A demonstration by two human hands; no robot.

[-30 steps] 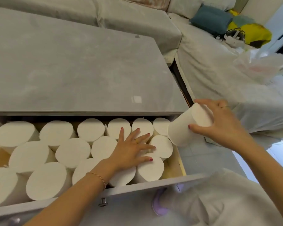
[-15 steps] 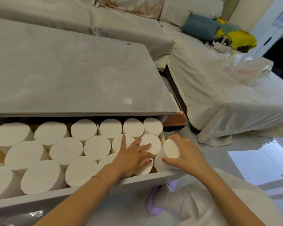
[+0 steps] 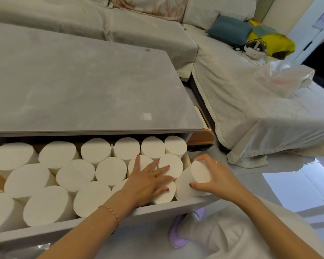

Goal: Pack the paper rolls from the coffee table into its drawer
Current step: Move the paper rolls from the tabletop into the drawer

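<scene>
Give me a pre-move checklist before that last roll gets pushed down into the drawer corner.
1. Right hand grips the tilted roll: ok.
2. Roll upright like the packed rolls: not ok, it leans.
3. Left hand lies flat on neighbouring rolls: ok.
4. Drawer pulled out enough for the corner: ok.
5. Gap at the front right corner wide enough: cannot tell, the roll hides it.
6. Table top free of further rolls: ok in the part seen.
</scene>
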